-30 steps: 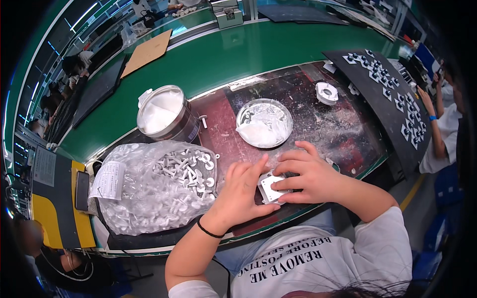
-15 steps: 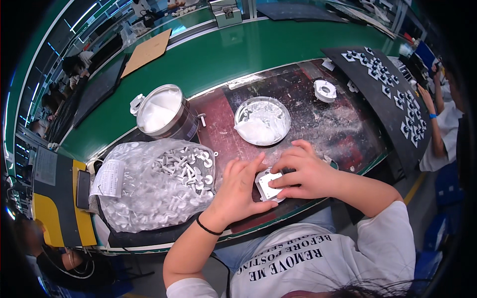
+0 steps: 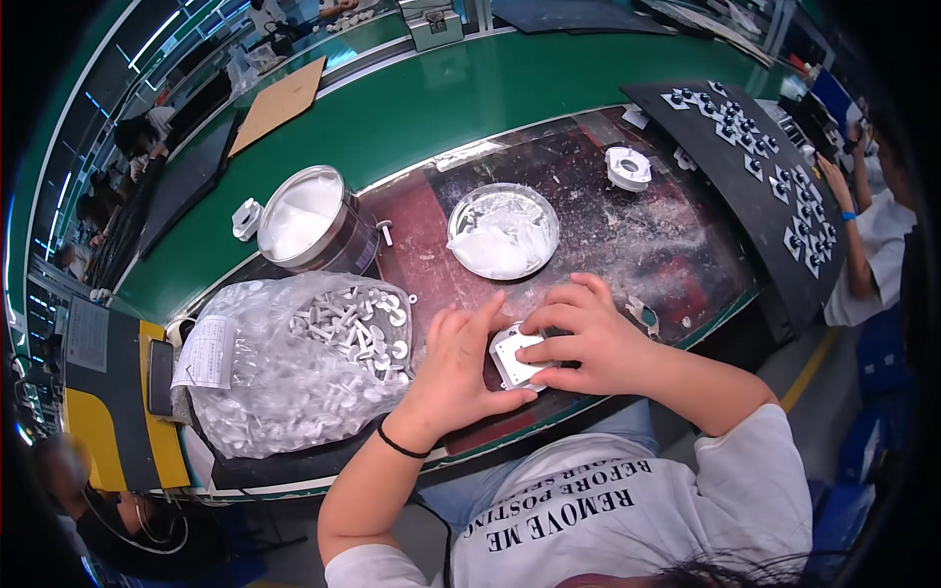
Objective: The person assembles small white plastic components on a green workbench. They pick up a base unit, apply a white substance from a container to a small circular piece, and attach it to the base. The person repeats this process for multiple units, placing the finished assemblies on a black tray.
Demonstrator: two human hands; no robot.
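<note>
A small white plastic housing (image 3: pixel 517 353) with a flat, roughly square face sits near the table's front edge, between my hands. My left hand (image 3: pixel 456 374) curls around its left side, thumb along the near edge. Over its right side my right hand (image 3: pixel 591 341) bends, the fingertips pressing on the face. Both hands are closed on it, and they cover part of it. Beyond them lies a round metal lid (image 3: pixel 537 257) with white paste on it. To the left is a clear plastic bag (image 3: pixel 284 412) full of white mushroom-headed plastic pins (image 3: pixel 358 333).
A metal can (image 3: pixel 328 250) of white paste stands back left, a loose pin (image 3: pixel 384 232) beside it. Similar white housings lie left of the can (image 3: pixel 246 220) and at the back right (image 3: pixel 627 170). A black board (image 3: pixel 725 181) with several small parts slopes at the right, near a co-worker's arm (image 3: pixel 851 230).
The view has shifted slightly, so the table things appear a little further left. My hands keep their hold on the white housing, with the right fingers slightly rearranged.
</note>
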